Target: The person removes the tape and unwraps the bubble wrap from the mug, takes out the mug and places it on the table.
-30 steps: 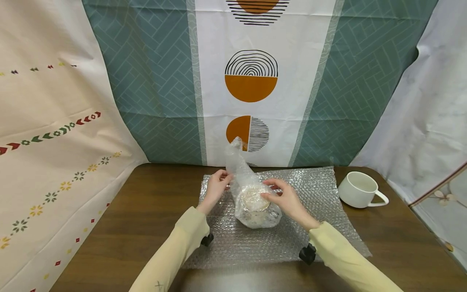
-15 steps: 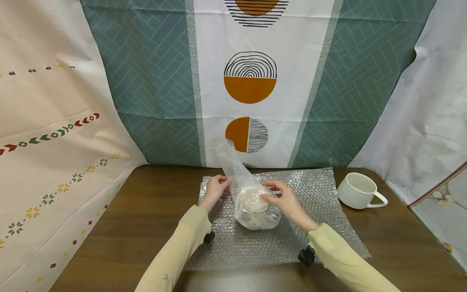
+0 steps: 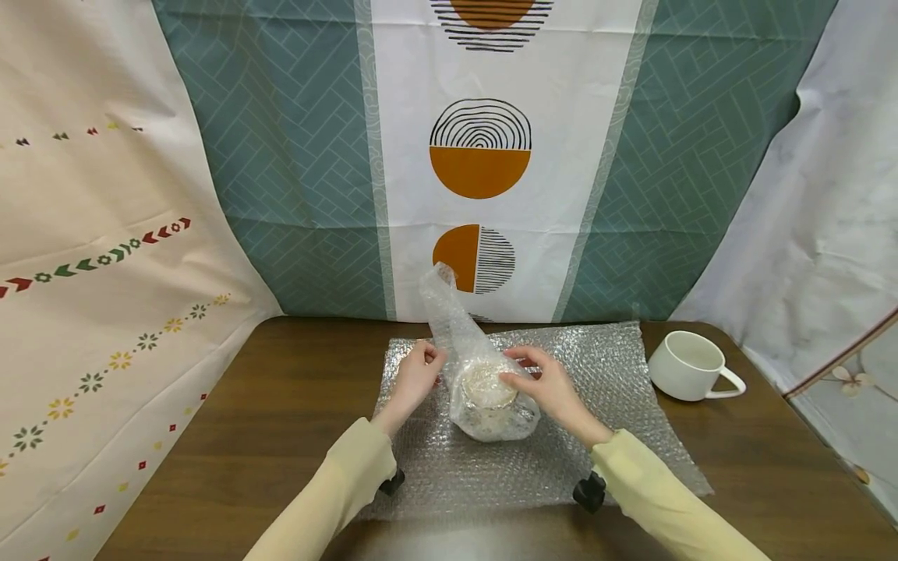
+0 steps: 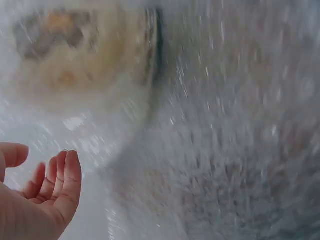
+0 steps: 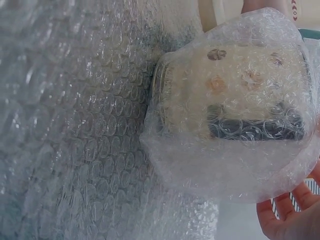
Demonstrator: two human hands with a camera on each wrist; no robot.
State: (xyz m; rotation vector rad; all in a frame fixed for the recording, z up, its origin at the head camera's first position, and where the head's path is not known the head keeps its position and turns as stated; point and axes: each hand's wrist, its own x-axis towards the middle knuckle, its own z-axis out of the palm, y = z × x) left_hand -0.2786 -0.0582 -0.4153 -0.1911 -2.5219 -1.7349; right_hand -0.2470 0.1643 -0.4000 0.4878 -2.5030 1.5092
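A round, cream, flower-patterned object wrapped in bubble wrap [image 3: 489, 401] stands at the middle of the table; the wrap blurs its exact kind. A twisted tail of bubble wrap [image 3: 449, 312] rises from it, leaning left. My right hand [image 3: 550, 382] holds its right side, thumb on top and fingers around the far side. Beside its left side is my left hand [image 3: 417, 372], near the tail. In the left wrist view that left hand [image 4: 45, 192] has thumb and fingers apart with nothing between them.
Beneath the wrapped object lies a flat sheet of bubble wrap [image 3: 589, 460] on the brown wooden table [image 3: 281, 374]. A white mug [image 3: 691, 365] stands at the right, its handle pointing right. Patterned cloths [image 3: 302, 156] hang behind and at the sides.
The wrap's tail has tilted to the left compared with a second ago. My left hand has turned slightly and come away from the wrap. The right hand keeps its place on the wrapped object.
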